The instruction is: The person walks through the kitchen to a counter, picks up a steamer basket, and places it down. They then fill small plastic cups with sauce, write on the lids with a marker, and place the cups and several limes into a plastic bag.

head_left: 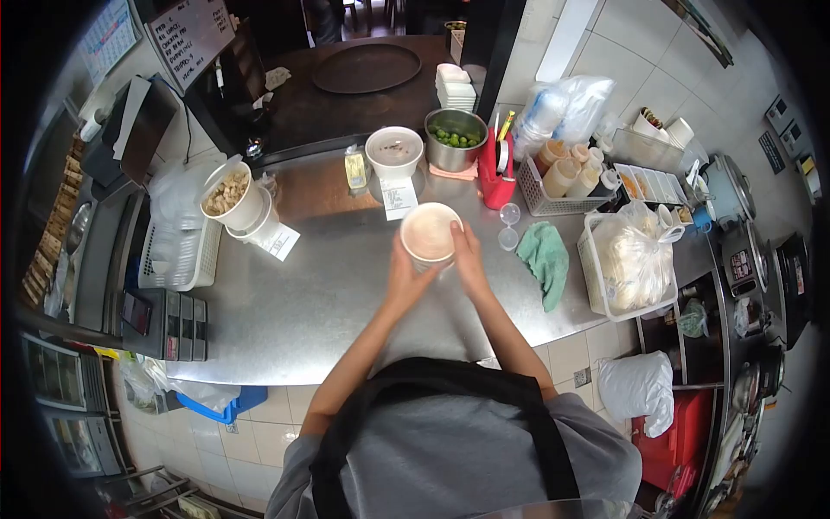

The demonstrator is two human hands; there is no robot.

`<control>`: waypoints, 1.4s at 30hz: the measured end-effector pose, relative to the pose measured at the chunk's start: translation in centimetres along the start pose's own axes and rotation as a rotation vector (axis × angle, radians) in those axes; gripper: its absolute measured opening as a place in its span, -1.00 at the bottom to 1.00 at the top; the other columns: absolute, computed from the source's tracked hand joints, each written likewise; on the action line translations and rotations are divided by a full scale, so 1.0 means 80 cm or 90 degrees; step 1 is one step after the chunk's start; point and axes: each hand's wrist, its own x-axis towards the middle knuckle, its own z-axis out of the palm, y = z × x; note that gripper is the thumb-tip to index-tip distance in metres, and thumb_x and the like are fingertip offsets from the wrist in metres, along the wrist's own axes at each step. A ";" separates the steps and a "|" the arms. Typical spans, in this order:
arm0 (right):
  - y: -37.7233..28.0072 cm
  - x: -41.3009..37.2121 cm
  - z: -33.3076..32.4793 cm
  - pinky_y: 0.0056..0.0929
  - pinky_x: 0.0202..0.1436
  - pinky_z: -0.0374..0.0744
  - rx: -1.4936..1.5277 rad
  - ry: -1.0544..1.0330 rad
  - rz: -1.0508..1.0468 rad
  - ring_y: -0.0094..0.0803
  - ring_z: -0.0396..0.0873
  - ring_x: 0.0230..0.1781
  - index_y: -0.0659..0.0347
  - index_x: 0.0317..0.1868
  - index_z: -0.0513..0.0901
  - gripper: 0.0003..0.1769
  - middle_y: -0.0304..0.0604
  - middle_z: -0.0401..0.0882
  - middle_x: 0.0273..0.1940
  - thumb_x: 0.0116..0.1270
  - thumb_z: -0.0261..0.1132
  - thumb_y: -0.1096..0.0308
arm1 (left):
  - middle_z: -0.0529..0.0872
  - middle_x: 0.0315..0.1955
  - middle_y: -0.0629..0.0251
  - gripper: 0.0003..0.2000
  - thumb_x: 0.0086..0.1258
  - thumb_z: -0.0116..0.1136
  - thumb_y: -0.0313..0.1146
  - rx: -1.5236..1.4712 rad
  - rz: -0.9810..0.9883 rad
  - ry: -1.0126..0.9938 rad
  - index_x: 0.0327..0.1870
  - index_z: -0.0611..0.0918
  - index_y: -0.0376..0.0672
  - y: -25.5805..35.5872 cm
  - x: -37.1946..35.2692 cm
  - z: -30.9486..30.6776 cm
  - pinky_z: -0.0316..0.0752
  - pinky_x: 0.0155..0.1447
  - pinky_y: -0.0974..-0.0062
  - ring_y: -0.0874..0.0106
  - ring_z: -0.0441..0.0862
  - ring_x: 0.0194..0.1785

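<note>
Between both palms I hold a white paper tub (pixel 429 233), its round top facing up and pale beige inside the rim. My left hand (pixel 405 278) cups its left and near side. The fingers of my right hand (pixel 468 257) press against the right side, close to the rim. Just beyond the tub a printed receipt (pixel 399 200) lies on the steel counter (pixel 303 320). It runs up to a second white tub (pixel 394 152) with a cloudy, translucent top. A small yellow-labelled packet (pixel 355 168) sits left of that one.
At left, a tub of light brown chunks (pixel 227 192) rests on stacked tubs. Behind stand a steel pot of green citrus (pixel 455 160) and a red holder (pixel 497 183). Rightward are clear lids (pixel 508 227), a green cloth (pixel 545 259), a bottle basket (pixel 540 201) and a bagged white basket (pixel 618 310).
</note>
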 end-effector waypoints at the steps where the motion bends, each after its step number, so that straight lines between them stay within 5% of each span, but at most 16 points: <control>1: 0.020 0.010 -0.015 -0.45 0.08 0.36 -0.025 -0.001 0.011 -0.39 0.44 0.00 0.36 0.05 0.44 -0.48 -0.05 0.49 -0.01 0.38 -0.01 0.02 | 0.30 0.14 -0.06 -0.13 -0.09 0.40 -0.29 0.034 -0.021 -0.029 0.25 0.12 -0.32 -0.018 0.000 0.014 0.15 0.30 0.24 0.13 0.26 0.25; 5: 0.075 0.023 -0.040 -0.43 0.18 0.31 -0.013 -0.068 0.066 -0.42 0.38 0.10 0.29 0.11 0.41 -0.47 -0.08 0.45 0.07 0.38 -0.02 0.01 | 0.22 0.18 -0.07 -0.09 -0.11 0.37 -0.27 0.038 -0.050 -0.025 0.29 0.09 -0.26 -0.082 -0.024 0.040 0.08 0.32 0.17 0.09 0.12 0.30; 7: 0.077 0.017 -0.024 -0.34 0.25 0.27 0.266 -0.097 0.150 -0.36 0.34 0.17 0.23 0.18 0.33 -0.44 -0.10 0.41 0.12 0.37 -0.04 -0.03 | 0.12 0.23 -0.07 -0.06 -0.11 0.35 -0.27 -0.165 -0.086 -0.040 0.32 0.03 -0.25 -0.109 -0.032 0.061 -0.01 0.35 0.13 0.03 0.01 0.33; 11: 0.044 0.029 -0.020 -0.24 0.10 0.45 0.341 -0.065 0.194 -0.30 0.46 0.07 0.26 0.19 0.29 -0.45 -0.06 0.43 0.09 0.34 -0.02 0.04 | 0.04 0.27 -0.09 0.03 -0.09 0.34 -0.22 -0.001 -0.079 -0.031 0.36 -0.13 -0.25 -0.133 -0.011 0.097 -0.17 0.40 0.11 -0.02 -0.10 0.36; 16: -0.002 0.097 -0.017 -0.24 0.19 0.34 0.289 -0.156 0.126 -0.30 0.41 0.12 0.19 0.22 0.28 -0.43 -0.12 0.41 0.12 0.32 0.02 0.01 | 0.01 0.27 -0.12 0.07 -0.08 0.36 -0.20 -0.061 -0.144 -0.024 0.35 -0.19 -0.25 -0.064 0.071 0.074 -0.09 0.39 0.15 -0.04 -0.10 0.36; 19: -0.064 0.136 0.014 -0.22 0.27 0.23 0.254 -0.077 0.162 -0.30 0.34 0.17 0.18 0.23 0.27 -0.39 -0.15 0.36 0.17 0.29 0.07 -0.01 | 0.01 0.27 -0.12 0.06 -0.08 0.36 -0.21 -0.028 -0.118 -0.010 0.34 -0.18 -0.24 -0.035 0.143 0.047 -0.04 0.39 0.18 -0.03 -0.11 0.36; 27: 0.070 0.249 -0.002 -0.15 0.34 0.10 0.360 -0.155 0.178 -0.27 0.28 0.23 0.14 0.24 0.26 -0.37 -0.15 0.32 0.21 0.26 0.08 -0.04 | 0.11 0.29 -0.04 0.02 -0.09 0.30 -0.32 -0.083 -0.243 -0.105 0.37 -0.16 -0.18 -0.103 0.193 0.065 0.07 0.36 0.24 0.05 0.07 0.35; 30: 0.073 0.234 0.011 -0.08 0.35 0.01 0.338 0.022 0.248 -0.29 0.23 0.27 0.08 0.24 0.25 -0.34 -0.18 0.31 0.22 0.26 0.05 -0.13 | 0.26 0.23 -0.04 -0.09 -0.05 0.24 -0.38 -0.047 -0.062 -0.082 0.37 -0.03 -0.16 -0.145 0.187 0.062 0.15 0.34 0.32 0.12 0.24 0.28; 33: 0.081 0.241 0.012 -0.03 0.36 -0.06 0.342 0.025 0.225 -0.30 0.16 0.31 0.03 0.27 0.23 -0.29 -0.21 0.23 0.28 0.25 0.01 -0.23 | 0.61 -0.09 0.16 -0.62 0.13 0.11 -0.37 0.214 -0.149 -0.255 0.03 0.55 -0.14 -0.091 0.201 -0.036 0.43 0.05 0.33 0.31 0.54 0.02; 34: 0.077 0.236 0.007 -0.06 0.36 -0.05 0.319 0.038 0.162 -0.30 0.12 0.32 0.04 0.28 0.20 -0.27 -0.21 0.20 0.29 0.25 0.00 -0.24 | 0.68 -0.32 0.20 -0.82 0.14 0.11 -0.39 0.188 -0.146 -0.131 -0.24 0.64 -0.17 -0.009 0.201 -0.091 0.49 -0.14 0.35 0.33 0.62 -0.24; 35: 0.069 0.227 0.005 -0.09 0.36 -0.04 0.299 0.048 0.099 -0.29 0.09 0.34 0.06 0.30 0.18 -0.25 -0.21 0.16 0.31 0.25 0.00 -0.25 | 0.67 -0.43 0.20 -0.89 0.16 0.10 -0.38 0.376 -0.098 0.023 -0.38 0.63 -0.18 0.023 0.218 -0.136 0.50 -0.20 0.36 0.30 0.63 -0.32; 36: 0.066 0.220 0.008 -0.12 0.36 -0.03 0.279 0.056 0.038 -0.29 0.06 0.35 0.07 0.31 0.16 -0.22 -0.20 0.13 0.32 0.25 -0.01 -0.27 | 0.65 -0.39 0.14 -0.91 0.16 0.09 -0.41 0.328 0.080 0.253 -0.47 0.61 -0.19 0.072 0.221 -0.185 0.49 -0.22 0.36 0.24 0.62 -0.32; 37: 0.077 0.221 -0.002 -0.15 0.36 -0.03 0.251 0.068 0.030 -0.29 0.03 0.36 0.10 0.32 0.14 -0.22 -0.18 0.10 0.33 0.26 -0.01 -0.25 | 0.59 -0.42 0.16 -0.93 0.10 0.10 -0.46 0.296 0.224 0.411 -0.40 0.57 -0.21 0.076 0.246 -0.240 0.44 -0.17 0.27 0.16 0.53 -0.26; 39: 0.108 0.226 -0.035 -0.21 0.37 -0.02 0.193 0.093 0.018 -0.28 -0.02 0.38 0.14 0.35 0.11 -0.20 -0.14 0.05 0.35 0.28 -0.02 -0.23 | 0.48 -0.12 -0.02 -0.73 0.09 0.13 -0.45 0.538 0.366 0.653 -0.14 0.53 -0.21 0.133 0.283 -0.356 0.30 0.06 0.15 0.03 0.39 0.00; 40: 0.053 0.182 -0.005 -0.27 0.37 0.00 0.086 0.278 -0.023 -0.26 0.00 0.36 0.22 0.34 0.11 -0.22 -0.03 0.06 0.33 0.32 -0.03 -0.18 | 0.28 0.11 -0.19 -0.63 0.09 0.16 -0.41 0.625 0.331 0.763 -0.02 0.51 -0.20 0.139 0.298 -0.411 0.18 0.17 0.04 -0.07 0.21 0.19; 42: 0.024 0.152 -0.001 -0.28 0.38 -0.01 -0.040 0.348 -0.103 -0.25 -0.01 0.37 0.25 0.35 0.08 -0.25 -0.03 -0.02 0.36 0.35 -0.06 -0.12 | 0.02 0.28 -0.24 -0.53 0.13 0.20 -0.16 0.705 0.180 0.851 0.12 0.47 0.12 0.136 0.335 -0.528 -0.04 0.28 -0.10 -0.14 -0.07 0.35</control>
